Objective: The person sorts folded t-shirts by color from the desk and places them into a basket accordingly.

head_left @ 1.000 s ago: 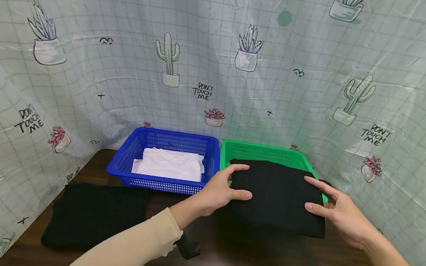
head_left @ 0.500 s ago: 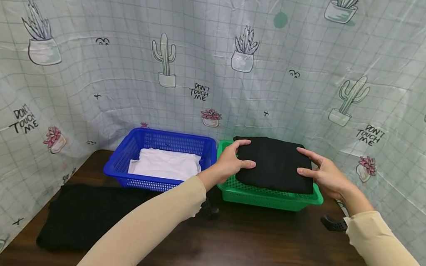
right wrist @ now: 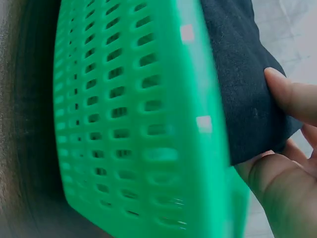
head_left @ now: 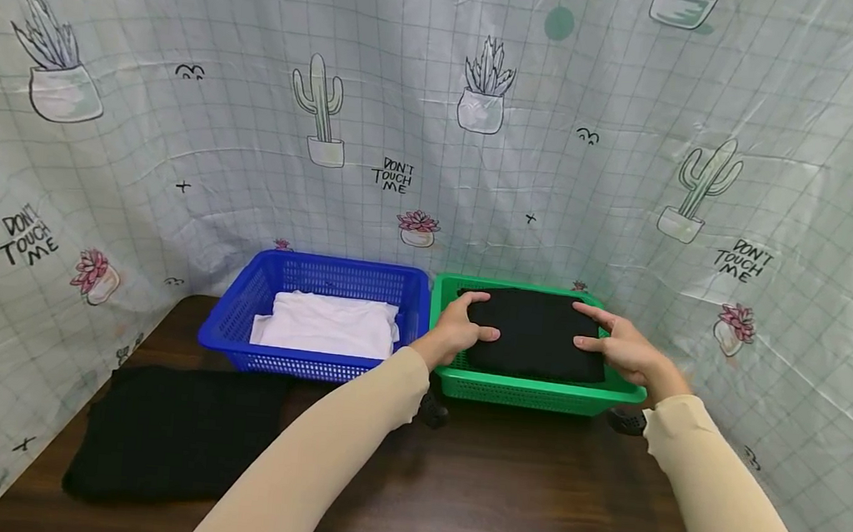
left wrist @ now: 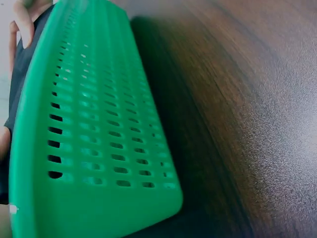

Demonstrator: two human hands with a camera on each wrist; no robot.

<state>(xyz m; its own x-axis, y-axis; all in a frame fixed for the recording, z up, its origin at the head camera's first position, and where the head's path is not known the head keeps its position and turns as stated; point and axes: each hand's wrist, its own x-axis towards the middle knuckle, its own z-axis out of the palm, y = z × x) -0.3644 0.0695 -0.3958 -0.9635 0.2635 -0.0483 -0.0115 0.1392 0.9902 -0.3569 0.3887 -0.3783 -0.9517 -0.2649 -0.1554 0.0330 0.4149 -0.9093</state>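
A folded black cloth [head_left: 534, 333], which looks like a garment, lies level within the rim of the green basket [head_left: 522, 393]. My left hand [head_left: 459, 327] grips its left edge, thumb on top. At the opposite edge, my right hand [head_left: 623, 346] holds the cloth the same way. In the right wrist view, the fingers [right wrist: 292, 94] wrap around a corner of the black fabric [right wrist: 247, 94] beside the basket wall [right wrist: 119, 99]. The left wrist view shows mostly the basket's perforated side [left wrist: 104, 124]; the left hand is only partly seen there.
A blue basket [head_left: 309, 367] with folded white cloth [head_left: 327, 325] in it stands left of the green one. Another folded black cloth [head_left: 173, 434] lies on the dark wooden table [head_left: 499, 489] at the left. A printed curtain [head_left: 379, 104] hangs behind.
Both hands have carried the folded black cloth forward from in front of the green basket, over its rim and down into it. The other black cloth and the blue basket stay put.
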